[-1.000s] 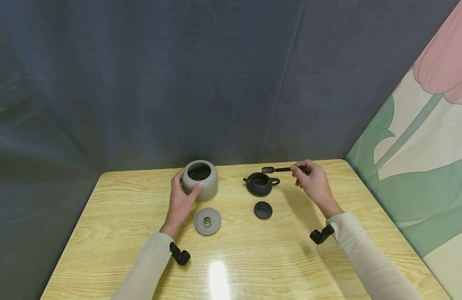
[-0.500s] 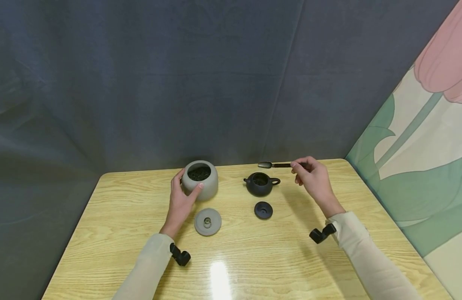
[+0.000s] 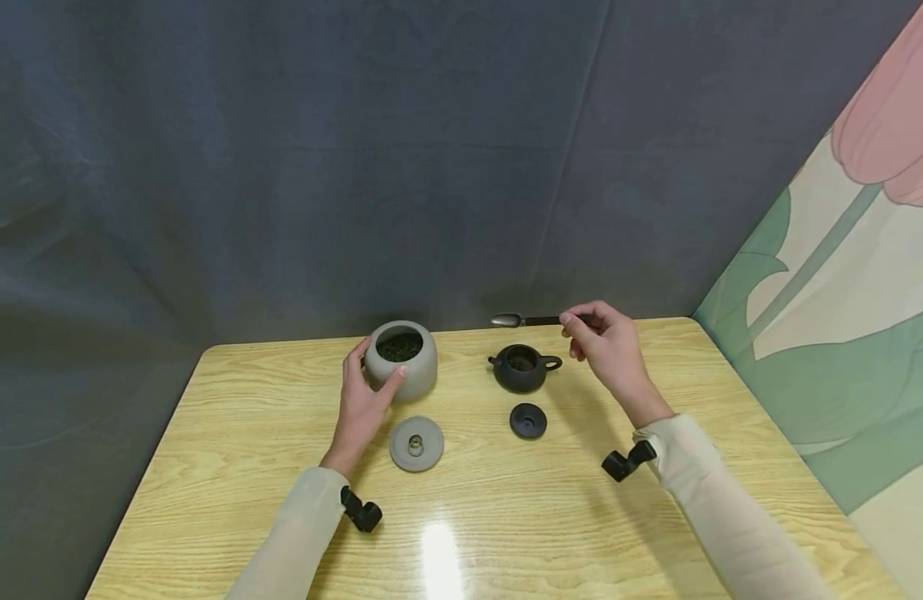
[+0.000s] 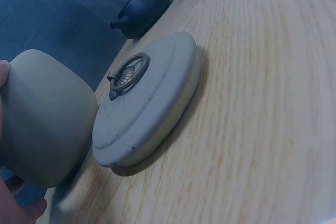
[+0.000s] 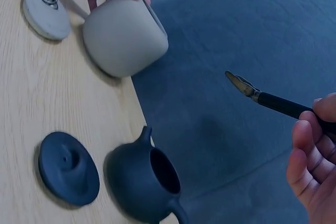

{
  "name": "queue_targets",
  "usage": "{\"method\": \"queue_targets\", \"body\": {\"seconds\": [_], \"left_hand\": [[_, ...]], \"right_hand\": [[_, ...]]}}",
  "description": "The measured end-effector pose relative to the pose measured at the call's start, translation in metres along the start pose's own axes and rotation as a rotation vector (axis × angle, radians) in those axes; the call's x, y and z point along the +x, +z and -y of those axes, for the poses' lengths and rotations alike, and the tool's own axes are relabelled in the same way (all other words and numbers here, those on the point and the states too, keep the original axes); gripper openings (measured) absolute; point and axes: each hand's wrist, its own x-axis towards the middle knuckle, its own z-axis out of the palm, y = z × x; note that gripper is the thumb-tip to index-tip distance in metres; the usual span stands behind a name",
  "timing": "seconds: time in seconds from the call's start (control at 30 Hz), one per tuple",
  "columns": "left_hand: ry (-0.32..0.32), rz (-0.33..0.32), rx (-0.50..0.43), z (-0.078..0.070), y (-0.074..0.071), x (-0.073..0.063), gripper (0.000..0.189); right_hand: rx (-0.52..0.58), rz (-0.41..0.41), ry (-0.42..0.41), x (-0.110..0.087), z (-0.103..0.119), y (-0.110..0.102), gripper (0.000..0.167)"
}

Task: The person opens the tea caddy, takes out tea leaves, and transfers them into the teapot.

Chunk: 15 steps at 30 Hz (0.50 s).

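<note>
My left hand (image 3: pixel 362 408) grips the side of a grey tea canister (image 3: pixel 420 367), thumb at the front and fingers around its left side. Dark tea leaves (image 3: pixel 399 346) show inside its open mouth. In my right hand (image 3: pixel 607 346) a small tea scoop (image 5: pixel 283 104) is pinched by its black handle, its metal bowl pointing left. The scoop is held up above and behind a small black teapot (image 3: pixel 519 377), whose top is uncovered and whose handle faces right. Some dark contents show in the teapot.
The canister's grey lid (image 4: pixel 147 98), with a metal ring, lies on the wooden table (image 3: pixel 469 517) in front of the canister. The black teapot lid (image 5: pixel 68 169) lies before the teapot. A dark curtain (image 3: pixel 356 167) hangs behind the table's back edge.
My right hand has risen and shifted left with the scoop, from just behind the teapot's rim to higher up, its bowl closer to the canister. My left hand keeps its hold on the canister.
</note>
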Motion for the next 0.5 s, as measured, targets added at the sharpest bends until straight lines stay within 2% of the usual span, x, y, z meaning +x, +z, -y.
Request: {"method": "queue_targets", "body": {"seconds": [0.5], "left_hand": [[0.010, -0.004, 0.001, 0.000, 0.000, 0.000, 0.089]], "right_hand": [[0.049, 0.056, -0.007, 0.004, 0.012, 0.030, 0.027]]}}
